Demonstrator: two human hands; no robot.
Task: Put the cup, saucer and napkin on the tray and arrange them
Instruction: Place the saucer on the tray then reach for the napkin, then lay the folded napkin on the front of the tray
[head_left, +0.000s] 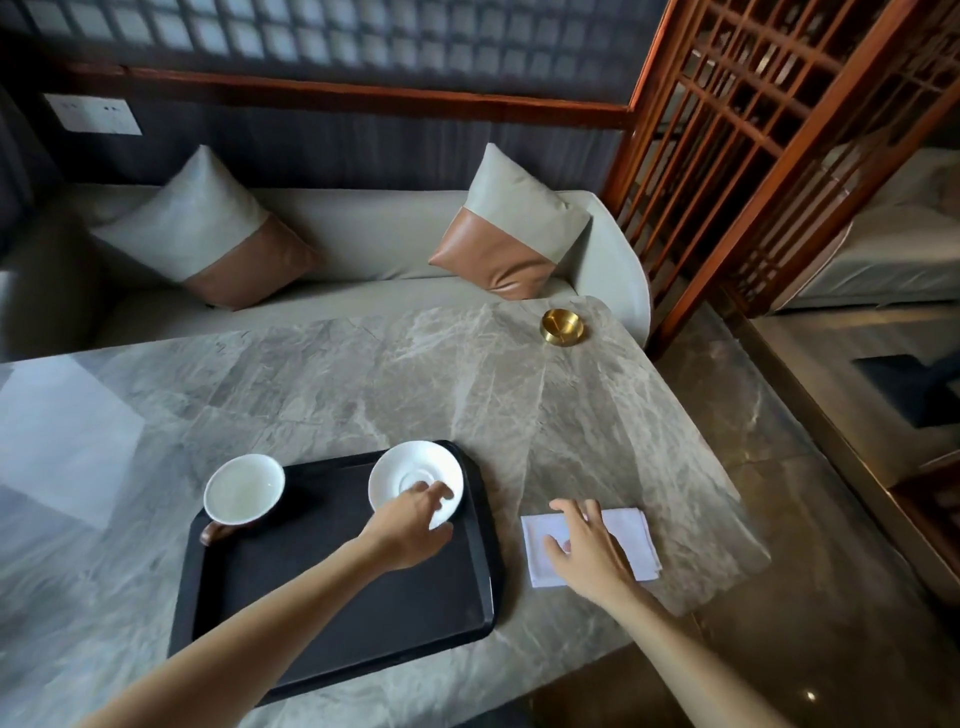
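A black rectangular tray lies on the marble table. A white cup with a brown handle stands in the tray's far left corner. A white saucer sits tilted over the tray's far right corner. My left hand grips the saucer's near rim, fingers on top and thumb under it. To the right of the tray a folded white napkin lies flat on the table. My right hand rests on the napkin with its fingers spread, covering the middle of it.
A small brass bowl stands at the table's far right corner. The table's right edge drops to a glossy floor. A grey sofa with two cushions runs behind the table, beside a wooden lattice screen.
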